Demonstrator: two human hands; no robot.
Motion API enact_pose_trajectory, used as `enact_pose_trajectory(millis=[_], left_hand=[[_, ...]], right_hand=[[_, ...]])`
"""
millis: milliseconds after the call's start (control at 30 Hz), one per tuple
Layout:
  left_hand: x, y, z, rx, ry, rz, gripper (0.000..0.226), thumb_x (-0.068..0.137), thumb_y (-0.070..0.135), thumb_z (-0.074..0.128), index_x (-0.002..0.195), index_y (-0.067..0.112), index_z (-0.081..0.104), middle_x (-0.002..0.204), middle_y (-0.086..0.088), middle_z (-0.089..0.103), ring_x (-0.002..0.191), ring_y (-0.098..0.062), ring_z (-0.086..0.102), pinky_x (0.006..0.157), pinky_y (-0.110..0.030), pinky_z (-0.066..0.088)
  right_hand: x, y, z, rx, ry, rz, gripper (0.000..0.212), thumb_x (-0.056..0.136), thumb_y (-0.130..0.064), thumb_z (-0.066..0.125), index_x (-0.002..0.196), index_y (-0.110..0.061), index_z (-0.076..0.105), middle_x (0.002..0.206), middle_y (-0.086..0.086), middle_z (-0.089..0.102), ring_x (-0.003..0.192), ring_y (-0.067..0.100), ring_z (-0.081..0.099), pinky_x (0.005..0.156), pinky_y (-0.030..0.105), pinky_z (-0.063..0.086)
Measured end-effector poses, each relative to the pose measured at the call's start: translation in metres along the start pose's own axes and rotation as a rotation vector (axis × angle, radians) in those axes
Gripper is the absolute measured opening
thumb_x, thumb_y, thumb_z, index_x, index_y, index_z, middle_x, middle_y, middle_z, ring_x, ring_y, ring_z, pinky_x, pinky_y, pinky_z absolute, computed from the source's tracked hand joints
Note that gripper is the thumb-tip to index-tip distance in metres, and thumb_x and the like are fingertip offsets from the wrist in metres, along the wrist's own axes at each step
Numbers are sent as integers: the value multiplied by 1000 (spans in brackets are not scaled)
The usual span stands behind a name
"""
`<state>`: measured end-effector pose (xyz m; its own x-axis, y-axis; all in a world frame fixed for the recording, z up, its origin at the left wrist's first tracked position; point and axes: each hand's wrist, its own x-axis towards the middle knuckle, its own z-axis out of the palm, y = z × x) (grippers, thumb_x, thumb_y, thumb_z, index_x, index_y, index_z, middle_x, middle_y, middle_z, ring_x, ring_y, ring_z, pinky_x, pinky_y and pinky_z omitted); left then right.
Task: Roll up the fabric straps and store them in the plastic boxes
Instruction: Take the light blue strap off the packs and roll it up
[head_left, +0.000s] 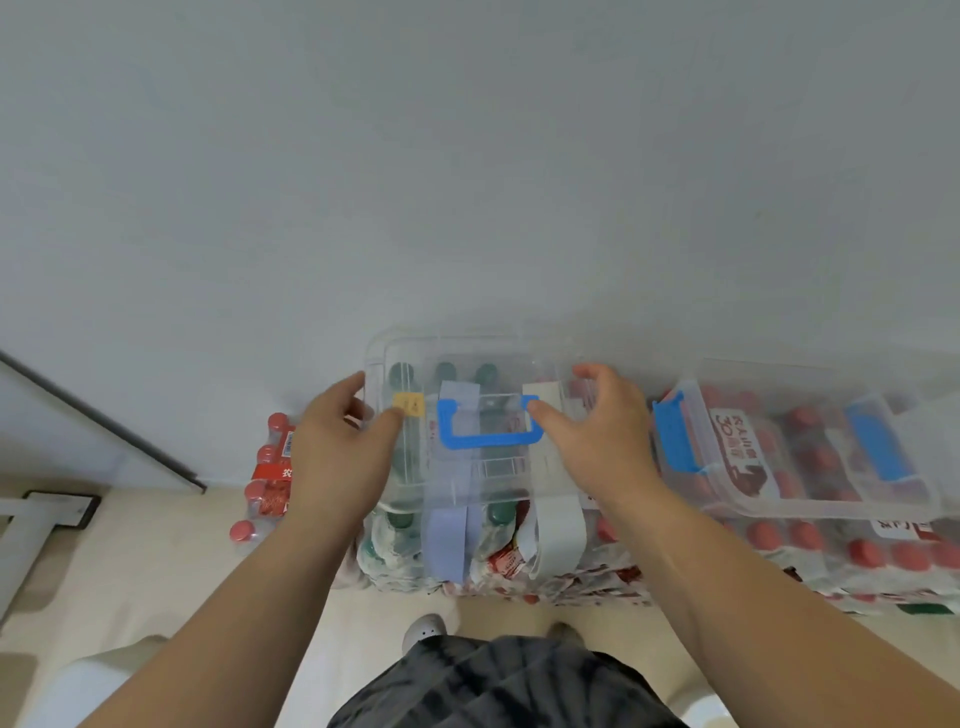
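Left fingers (358, 387) curled round the left edge of the clear plastic box (467, 358), thumb laid on its lid beside a yellow sticker (409, 404). Right fingers (597, 374) bent over the box's right edge, thumb touching the lid next to the right end of the blue handle (485, 434). Left hand (337, 447) and right hand (597, 447) thus gripping the box from both sides, lid closed. Under the lid, a pale blue strap (445, 540) and a white strap (558, 530), both running from the top of the box down over its front; whether rolled cannot be told. Below the box, shrink-wrapped packs of bottles (857, 551) with green and red caps, carrying it on the floor against a grey wall (467, 156). Right of the box, a second clear box (810, 506) with blue latches, just beside it, tilted on the same packs. Left of the box, a smaller pack of red-capped bottles (267, 483) on the floor. Nearer than the box, dark shorts (498, 686) and a pale shoe (423, 629).
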<state>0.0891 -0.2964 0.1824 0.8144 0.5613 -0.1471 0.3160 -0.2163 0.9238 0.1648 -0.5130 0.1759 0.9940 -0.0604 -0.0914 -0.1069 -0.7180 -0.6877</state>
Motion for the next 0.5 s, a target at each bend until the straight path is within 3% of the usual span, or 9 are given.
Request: enact_pose_trajectory(millis=[33,167,233,333,500], left_hand=[[0,3,1,-25,12,10,30,87,23,68,112,39,65,89,-10,65,67,-14,56,59,-22,44],[-7,31,7,-124,76,63,29,85,24,69,105,43,68,77,1,62,60,-7,52,62,-28,46],[-14,46,18,-157,105,75,34,85,22,70,116,37,68,76,6,61,57,-3,50,62,-27,46],[-27,70,47,-198,96,98,45,90,17,68,134,23,62,87,0,63,63,-8,52,63,-23,45],[-61,94,123,-174,0,158,38,88,13,68,123,27,70,73,5,57,57,-7,47,62,-27,43]], right_hand=[[0,-3,-8,37,14,-12,64,77,-56,77,130,-32,51,127,-1,45,111,16,47,97,33,41],[-5,-15,-49,145,27,-73,55,81,-48,78,127,-34,51,120,-6,38,95,1,49,93,28,47],[-5,-14,-74,178,51,-83,51,82,-49,77,124,-37,51,123,-6,39,98,4,50,90,26,45],[1,2,-115,264,90,-43,44,86,-44,74,124,-35,54,127,-5,41,107,8,47,91,22,36],[17,66,-184,206,172,-4,53,88,-34,75,136,-28,53,128,-2,45,105,10,48,90,23,36]])
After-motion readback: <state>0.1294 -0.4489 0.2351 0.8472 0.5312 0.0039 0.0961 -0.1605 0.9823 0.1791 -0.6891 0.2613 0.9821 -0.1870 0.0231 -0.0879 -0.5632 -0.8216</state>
